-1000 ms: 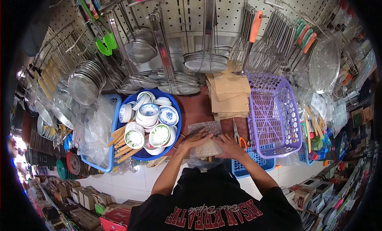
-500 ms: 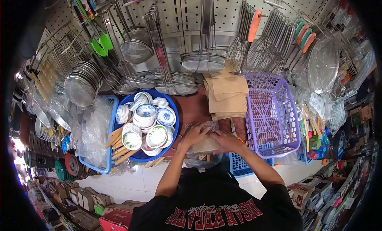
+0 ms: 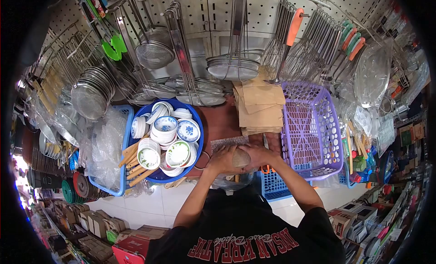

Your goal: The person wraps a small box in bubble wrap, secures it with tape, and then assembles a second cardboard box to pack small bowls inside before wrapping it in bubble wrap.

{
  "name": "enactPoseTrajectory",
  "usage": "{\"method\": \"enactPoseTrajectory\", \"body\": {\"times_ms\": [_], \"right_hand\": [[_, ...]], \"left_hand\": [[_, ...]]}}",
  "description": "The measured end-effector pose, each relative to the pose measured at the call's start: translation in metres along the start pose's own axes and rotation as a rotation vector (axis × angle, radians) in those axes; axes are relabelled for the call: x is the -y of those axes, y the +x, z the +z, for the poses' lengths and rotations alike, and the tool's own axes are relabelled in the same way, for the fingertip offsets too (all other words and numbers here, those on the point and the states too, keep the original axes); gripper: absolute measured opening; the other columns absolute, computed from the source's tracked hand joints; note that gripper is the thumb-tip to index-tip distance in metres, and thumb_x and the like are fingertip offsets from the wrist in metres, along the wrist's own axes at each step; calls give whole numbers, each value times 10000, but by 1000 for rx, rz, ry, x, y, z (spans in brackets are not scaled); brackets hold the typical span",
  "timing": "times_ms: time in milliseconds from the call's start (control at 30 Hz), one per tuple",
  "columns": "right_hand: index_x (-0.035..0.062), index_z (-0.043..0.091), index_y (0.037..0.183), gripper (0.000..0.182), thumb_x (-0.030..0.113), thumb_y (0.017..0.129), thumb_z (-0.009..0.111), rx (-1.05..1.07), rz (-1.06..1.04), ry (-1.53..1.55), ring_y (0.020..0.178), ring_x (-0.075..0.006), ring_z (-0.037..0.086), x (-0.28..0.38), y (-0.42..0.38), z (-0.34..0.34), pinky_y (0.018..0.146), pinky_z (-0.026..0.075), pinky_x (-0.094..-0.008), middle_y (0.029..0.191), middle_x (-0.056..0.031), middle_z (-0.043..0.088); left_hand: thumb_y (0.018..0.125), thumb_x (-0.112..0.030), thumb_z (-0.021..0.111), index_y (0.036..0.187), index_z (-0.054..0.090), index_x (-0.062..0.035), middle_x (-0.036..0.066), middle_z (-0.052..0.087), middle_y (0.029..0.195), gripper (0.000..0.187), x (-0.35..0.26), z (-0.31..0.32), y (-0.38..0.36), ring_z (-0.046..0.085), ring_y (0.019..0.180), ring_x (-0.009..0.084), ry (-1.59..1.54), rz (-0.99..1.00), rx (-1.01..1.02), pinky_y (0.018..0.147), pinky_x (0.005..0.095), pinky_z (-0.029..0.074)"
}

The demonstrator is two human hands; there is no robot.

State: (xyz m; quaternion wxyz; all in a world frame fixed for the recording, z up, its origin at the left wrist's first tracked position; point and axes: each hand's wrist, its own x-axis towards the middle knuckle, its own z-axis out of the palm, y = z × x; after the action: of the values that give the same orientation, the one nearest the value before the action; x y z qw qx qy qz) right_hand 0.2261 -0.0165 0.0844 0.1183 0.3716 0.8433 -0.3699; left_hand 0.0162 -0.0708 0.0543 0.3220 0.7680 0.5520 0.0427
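Between my two hands, at the table's front edge, is a small brownish rounded bundle (image 3: pixel 241 158). My left hand (image 3: pixel 222 159) wraps round its left side, and my right hand (image 3: pixel 257 155) presses on its right side. A strip of bubble wrap (image 3: pixel 229 141) lies flat just behind my hands. What is inside the bundle cannot be made out. Scissors with orange handles (image 3: pixel 266 168) lie right beside my right hand, their blade pointing away. A roll of brown tape (image 3: pixel 202 160) is near my left wrist.
Left stands a blue tub (image 3: pixel 198 121) of small bowls and wooden-handled tools, beside a light-blue basket (image 3: pixel 123 186) of plastic wrap. Brown paper sheets (image 3: pixel 261 102) and a purple basket (image 3: pixel 334 127) are at the right. Strainers (image 3: pixel 234 69) and whisks (image 3: pixel 309 46) hang behind.
My hands have closed in round the bundle, which now looks smaller and rounder. The flat sheet between them has been gathered up, and more of the scissors' orange handles shows.
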Motion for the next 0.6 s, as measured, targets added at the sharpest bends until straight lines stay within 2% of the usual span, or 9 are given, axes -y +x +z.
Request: {"method": "enactPoseTrajectory", "body": {"times_ms": [100,200,300,400,500,533,600], "right_hand": [[26,375,1493,1124,541,607,838,-59,-80,-5,1308,-433,497,-17,10,9,1102,407,-468,1438,-306,474],[15,389,1484,1114,547,612,834,-60,-74,-3,1281,-431,524,-25,16,14,1099,407,-456,1397,-311,516],[-5,415,1462,1081,575,642,814,-18,-11,35,1260,-419,545,-26,17,13,1085,419,-444,1355,-307,555],[-20,429,1446,1049,613,688,783,-35,-13,140,1242,-408,561,-17,12,10,1059,441,-431,1329,-297,575],[-15,423,1450,1033,652,732,748,-23,60,262,1246,-397,559,-14,10,14,1042,454,-413,1326,-285,573],[-14,430,1445,1035,674,735,735,-19,101,282,1246,-394,560,-11,7,14,1043,454,-412,1323,-281,577],[-9,443,1438,1032,705,742,713,-13,163,312,1245,-392,562,-6,2,14,1043,453,-411,1319,-275,585]], "left_hand": [[607,-613,807,1487,387,-8,254,456,1461,1147,3,1,1,410,1383,426,-41,-7,5,1178,537,273],[755,-508,761,1448,459,-45,244,517,1377,886,-7,3,-19,451,1332,426,77,56,-221,1124,544,345],[866,-300,718,1290,576,-64,210,611,1197,505,-33,4,-46,582,1149,388,111,157,-578,961,509,479],[888,-137,698,1106,609,-58,156,644,1015,248,-50,22,-74,653,947,303,-484,63,-527,795,429,533],[892,-107,713,1050,579,-34,79,621,844,220,-48,56,-93,655,809,206,-726,-124,-602,717,354,526],[931,-142,699,1161,543,-48,68,606,959,293,-27,96,-92,639,901,166,-939,-165,-570,754,324,530],[947,-176,695,1268,487,-55,71,578,1081,401,-18,110,-91,619,977,167,-1210,-322,-519,786,321,538]]}}
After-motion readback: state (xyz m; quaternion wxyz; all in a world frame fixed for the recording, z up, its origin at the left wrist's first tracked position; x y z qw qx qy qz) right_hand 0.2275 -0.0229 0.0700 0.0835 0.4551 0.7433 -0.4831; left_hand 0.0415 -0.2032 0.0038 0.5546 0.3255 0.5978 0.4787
